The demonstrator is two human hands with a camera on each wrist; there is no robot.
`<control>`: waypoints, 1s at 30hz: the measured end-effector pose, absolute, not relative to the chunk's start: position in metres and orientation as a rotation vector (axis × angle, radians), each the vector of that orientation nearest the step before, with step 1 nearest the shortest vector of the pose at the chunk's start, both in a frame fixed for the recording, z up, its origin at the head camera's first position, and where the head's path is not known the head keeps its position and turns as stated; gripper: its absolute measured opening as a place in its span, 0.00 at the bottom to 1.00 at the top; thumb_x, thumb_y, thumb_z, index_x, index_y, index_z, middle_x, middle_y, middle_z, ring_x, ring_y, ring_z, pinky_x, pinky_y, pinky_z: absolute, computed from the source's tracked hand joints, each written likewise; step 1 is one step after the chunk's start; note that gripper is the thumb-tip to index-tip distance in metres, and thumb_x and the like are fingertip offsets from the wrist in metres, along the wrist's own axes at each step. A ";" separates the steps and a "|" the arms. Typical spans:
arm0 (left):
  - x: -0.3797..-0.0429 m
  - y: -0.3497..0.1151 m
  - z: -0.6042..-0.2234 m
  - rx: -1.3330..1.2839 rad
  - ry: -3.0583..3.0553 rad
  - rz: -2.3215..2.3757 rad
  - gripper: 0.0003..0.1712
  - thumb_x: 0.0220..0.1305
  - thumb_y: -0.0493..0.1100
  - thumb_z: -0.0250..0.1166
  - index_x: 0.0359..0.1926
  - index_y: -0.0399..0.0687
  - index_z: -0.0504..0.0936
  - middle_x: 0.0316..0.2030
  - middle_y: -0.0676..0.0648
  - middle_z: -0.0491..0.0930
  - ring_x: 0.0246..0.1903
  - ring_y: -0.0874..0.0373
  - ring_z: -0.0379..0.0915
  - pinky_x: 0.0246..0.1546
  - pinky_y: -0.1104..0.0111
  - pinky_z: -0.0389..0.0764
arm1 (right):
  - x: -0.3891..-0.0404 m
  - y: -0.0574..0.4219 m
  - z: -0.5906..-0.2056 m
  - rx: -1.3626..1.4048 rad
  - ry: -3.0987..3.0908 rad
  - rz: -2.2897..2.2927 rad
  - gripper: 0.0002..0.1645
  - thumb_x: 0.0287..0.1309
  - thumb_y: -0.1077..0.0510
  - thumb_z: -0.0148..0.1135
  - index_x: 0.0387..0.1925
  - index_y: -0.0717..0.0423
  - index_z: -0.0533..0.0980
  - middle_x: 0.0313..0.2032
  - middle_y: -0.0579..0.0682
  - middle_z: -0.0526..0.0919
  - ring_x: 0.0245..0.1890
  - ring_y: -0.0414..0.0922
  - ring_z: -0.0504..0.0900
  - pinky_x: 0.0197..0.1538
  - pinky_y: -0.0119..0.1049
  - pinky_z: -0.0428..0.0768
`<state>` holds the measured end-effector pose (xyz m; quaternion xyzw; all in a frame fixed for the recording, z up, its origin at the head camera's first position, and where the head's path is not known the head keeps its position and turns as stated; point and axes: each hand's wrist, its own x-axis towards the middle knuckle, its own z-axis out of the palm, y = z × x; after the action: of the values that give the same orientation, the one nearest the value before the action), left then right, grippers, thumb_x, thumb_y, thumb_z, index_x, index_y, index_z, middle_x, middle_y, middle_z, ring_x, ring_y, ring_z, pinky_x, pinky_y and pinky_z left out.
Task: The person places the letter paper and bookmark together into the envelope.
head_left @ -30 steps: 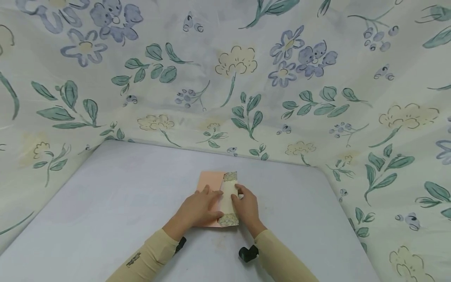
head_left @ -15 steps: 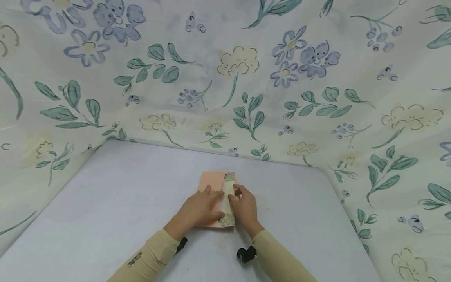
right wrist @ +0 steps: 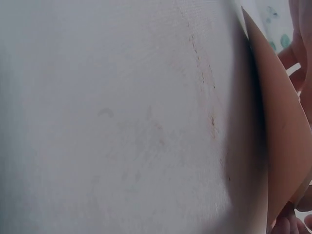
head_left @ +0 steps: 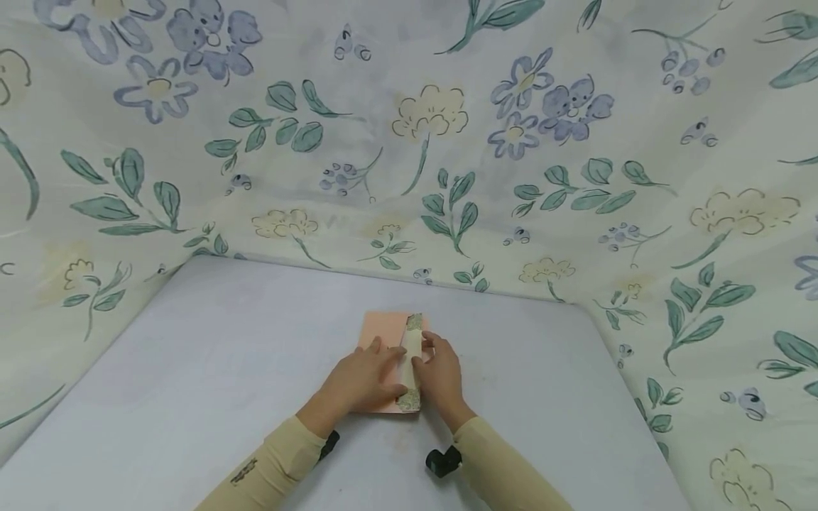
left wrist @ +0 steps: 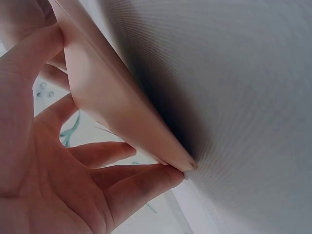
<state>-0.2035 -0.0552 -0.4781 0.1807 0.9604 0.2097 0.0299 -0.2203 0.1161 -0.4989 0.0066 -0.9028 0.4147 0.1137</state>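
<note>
A pink booklet (head_left: 382, 328) lies on the white table, with a cream paper strip (head_left: 412, 355) along its right side. The strip has speckled green-grey ends. My left hand (head_left: 361, 380) rests on the pink cover with spread fingers, its tips reaching the strip's left edge. In the left wrist view, fairly straight fingers (left wrist: 146, 187) touch the pink edge. My right hand (head_left: 442, 376) pinches the right edge of the strip, thumb in front and forefinger farther back. The right wrist view shows a curved pink sheet (right wrist: 285, 126) standing off the table, with fingers partly hidden behind it.
The white table (head_left: 224, 341) stretches out around the booklet, bearing faint brownish marks. Floral fabric (head_left: 358, 142) hangs behind and along both sides. A black wrist camera (head_left: 443, 461) sits beneath the right sleeve; another (head_left: 329, 445) shows by the left one.
The right hand has shifted slightly left, taking the strip's right edge along. The strip looks narrower, and some pink shows at its upper right. The left hand has stayed in place.
</note>
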 end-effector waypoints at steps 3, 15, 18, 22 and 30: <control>-0.204 -0.054 -0.478 0.566 2.960 0.652 0.40 0.59 0.65 0.71 0.69 0.57 0.75 0.69 0.25 0.65 0.62 0.23 0.67 0.58 0.40 0.74 | -0.220 0.114 -0.500 0.019 -2.653 1.231 0.29 0.57 0.65 0.70 0.62 0.61 0.76 0.47 0.54 0.83 0.38 0.45 0.83 0.42 0.40 0.81; -0.203 -0.054 -0.477 0.560 2.950 0.660 0.40 0.59 0.64 0.71 0.69 0.57 0.75 0.70 0.26 0.64 0.63 0.23 0.67 0.58 0.40 0.74 | -0.219 0.109 -0.500 0.034 -2.652 1.262 0.26 0.62 0.63 0.66 0.62 0.59 0.77 0.50 0.54 0.85 0.39 0.45 0.83 0.42 0.41 0.81; -0.205 -0.055 -0.477 0.553 2.953 0.654 0.40 0.59 0.64 0.71 0.69 0.57 0.75 0.70 0.26 0.64 0.63 0.23 0.67 0.58 0.40 0.74 | -0.220 0.109 -0.498 0.057 -2.642 1.267 0.26 0.61 0.64 0.65 0.62 0.59 0.77 0.50 0.53 0.85 0.38 0.45 0.83 0.41 0.41 0.81; -0.205 -0.056 -0.479 0.560 2.951 0.655 0.40 0.60 0.64 0.71 0.70 0.57 0.75 0.70 0.26 0.64 0.62 0.22 0.66 0.58 0.39 0.74 | -0.221 0.110 -0.500 0.082 -2.648 1.286 0.26 0.62 0.66 0.65 0.62 0.58 0.76 0.50 0.53 0.86 0.40 0.46 0.85 0.43 0.42 0.82; -0.204 -0.056 -0.479 0.579 2.955 0.670 0.40 0.60 0.64 0.71 0.70 0.58 0.75 0.70 0.25 0.63 0.62 0.22 0.67 0.57 0.39 0.74 | -0.221 0.107 -0.502 0.079 -2.652 1.316 0.26 0.63 0.66 0.65 0.62 0.59 0.76 0.50 0.53 0.86 0.43 0.47 0.86 0.45 0.43 0.83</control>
<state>-0.2035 -0.0565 -0.4788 0.1875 0.9575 0.2173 0.0285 -0.2209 0.1067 -0.5016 0.0265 -0.8917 0.4427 0.0900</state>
